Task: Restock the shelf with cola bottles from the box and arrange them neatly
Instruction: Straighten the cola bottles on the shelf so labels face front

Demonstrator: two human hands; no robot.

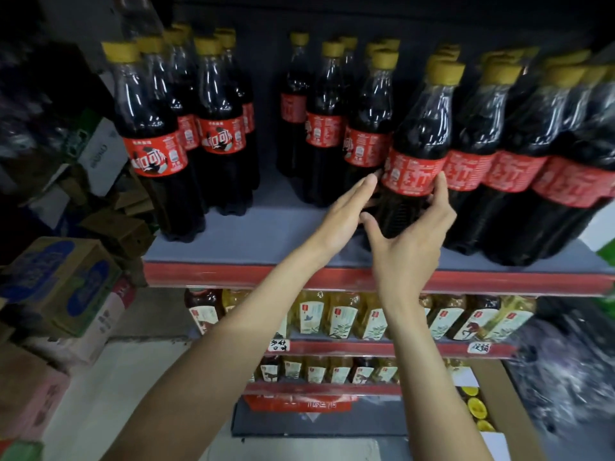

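On the grey top shelf, near its front edge, a cola bottle with a red label and yellow cap is standing, tilting slightly. The right hand is gripping its lower body, thumb and fingers wrapping around it. The left hand is lying flat and spread against the bottle's left side. More cola bottles are crowding in just beside it on the right, while another group is standing well apart on the left.

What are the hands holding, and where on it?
Both hold one cola bottle standing on the shelf. The right hand grips its lower body below the red label; the left hand touches its left side.
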